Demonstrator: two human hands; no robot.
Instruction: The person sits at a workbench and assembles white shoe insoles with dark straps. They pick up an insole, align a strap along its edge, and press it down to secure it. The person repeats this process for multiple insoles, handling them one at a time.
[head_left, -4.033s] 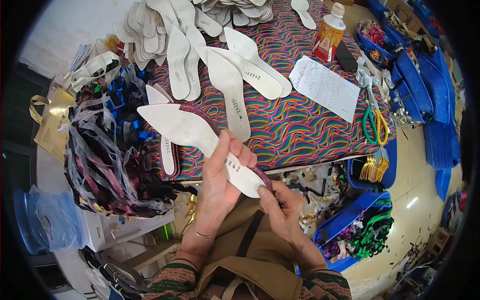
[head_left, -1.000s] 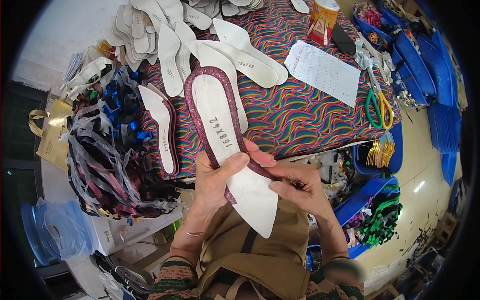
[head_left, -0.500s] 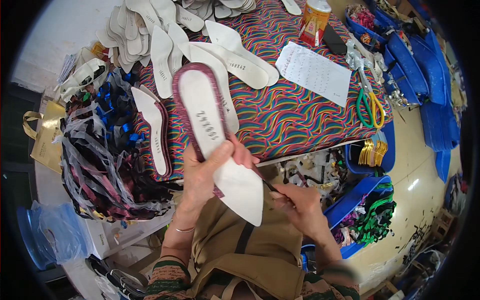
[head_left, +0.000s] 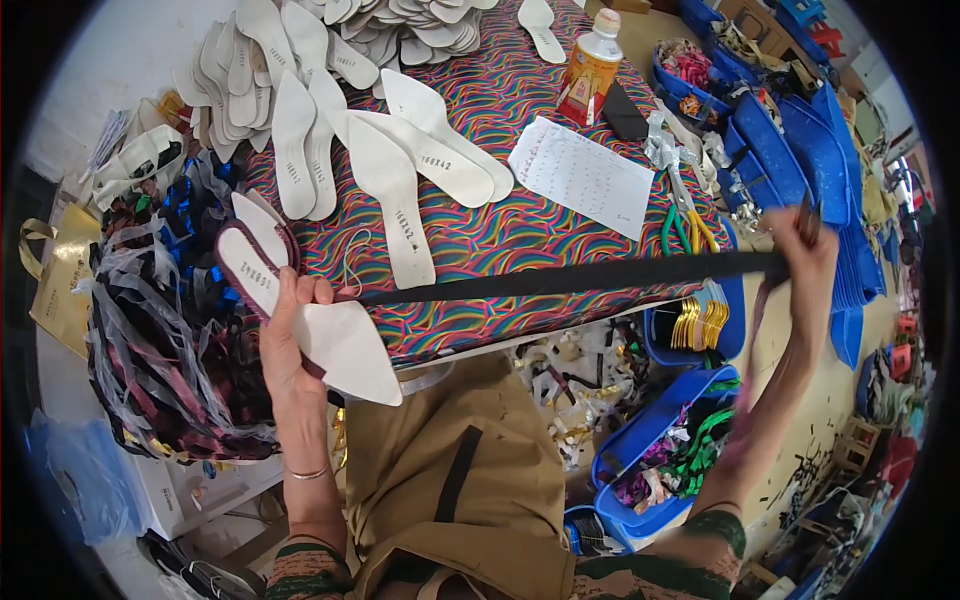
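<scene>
Since the earlier frames the right hand (head_left: pixel 805 245) has swung out wide to the person's right, away from the left hand (head_left: pixel 290 335), and a black strip (head_left: pixel 570 277) is now drawn taut between them, where before both hands sat together on the sole.

Left hand: clamped around a pointed white insole (head_left: pixel 320 325) with a dark maroon edge, held tilted over the near edge of the table (head_left: pixel 560 235). Right hand: closed on the far end of the strip, level with the table's right end. Hands well apart.

The strip crosses above the patterned tablecloth, partly hiding the cloth's front border. Behind it lie three loose white insoles (head_left: pixel 400 200) side by side, with a larger overlapping heap (head_left: pixel 270 70) beyond, too many to count. One sheet of paper (head_left: pixel 580 175), one orange-labelled bottle (head_left: pixel 590 65) and one pair of green-handled scissors (head_left: pixel 685 220) lie towards the right.

Containers: a blue tray (head_left: pixel 650 445) below the table holds mixed coloured trimmings; blue bins (head_left: pixel 780 140) at right hold scraps, contents unclear. A tangle of ribbons (head_left: pixel 150 340) hangs at the left.
</scene>
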